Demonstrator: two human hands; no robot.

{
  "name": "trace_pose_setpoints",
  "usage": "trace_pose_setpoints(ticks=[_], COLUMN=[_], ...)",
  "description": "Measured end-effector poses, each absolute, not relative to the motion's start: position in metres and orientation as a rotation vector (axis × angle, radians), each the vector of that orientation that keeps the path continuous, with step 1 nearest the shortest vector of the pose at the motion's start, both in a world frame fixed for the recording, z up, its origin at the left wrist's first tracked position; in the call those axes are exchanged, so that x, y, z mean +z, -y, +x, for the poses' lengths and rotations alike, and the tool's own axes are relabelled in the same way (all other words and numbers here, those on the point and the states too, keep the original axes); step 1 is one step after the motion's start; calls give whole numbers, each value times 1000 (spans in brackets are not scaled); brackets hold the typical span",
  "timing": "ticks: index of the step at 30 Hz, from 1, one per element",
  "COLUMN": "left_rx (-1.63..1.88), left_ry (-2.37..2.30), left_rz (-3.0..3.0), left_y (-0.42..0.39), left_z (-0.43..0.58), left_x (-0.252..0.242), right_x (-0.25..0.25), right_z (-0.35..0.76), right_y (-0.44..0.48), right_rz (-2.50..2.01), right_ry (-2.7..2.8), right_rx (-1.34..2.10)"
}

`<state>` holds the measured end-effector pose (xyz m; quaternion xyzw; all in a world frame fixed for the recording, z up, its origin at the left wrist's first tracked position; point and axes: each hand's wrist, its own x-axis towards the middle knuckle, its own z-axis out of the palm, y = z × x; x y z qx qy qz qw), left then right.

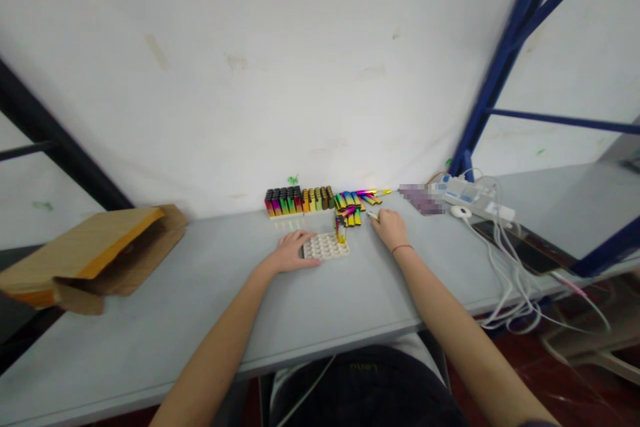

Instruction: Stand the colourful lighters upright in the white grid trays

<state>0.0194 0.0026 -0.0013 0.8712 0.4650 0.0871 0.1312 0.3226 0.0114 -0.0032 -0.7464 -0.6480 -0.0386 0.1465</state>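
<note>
Well left of tray (320, 249), cardboard box (95, 240)

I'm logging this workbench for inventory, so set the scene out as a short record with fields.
Left hand: grips white tray at its left end
Right hand: holds slim item, too small to identify
On tray: upright lighters, far right corner
By wall: standing rows of lighters; loose lighters to their right
Far left: open cardboard box
Right side: power strip, white cables
</note>
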Motion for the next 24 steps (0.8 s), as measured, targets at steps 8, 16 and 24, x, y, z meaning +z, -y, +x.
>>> trace_pose_setpoints(ticks=[8, 16, 24], left_rx=[267, 253, 261], left_ry=[-1340, -1359, -1344], left_rz=[2532, 2526, 2526], left_y=[-3, -3, -3], left_z=[19, 19, 19], left_x=[-2, -1, -2], right_x=[-3, 0, 3], right_z=[329, 326, 308], right_y=[-13, -8, -4], right_rz=[-2289, -2013, -1600], right_ry=[1840, 1748, 1471], right_rx=[86, 250, 315])
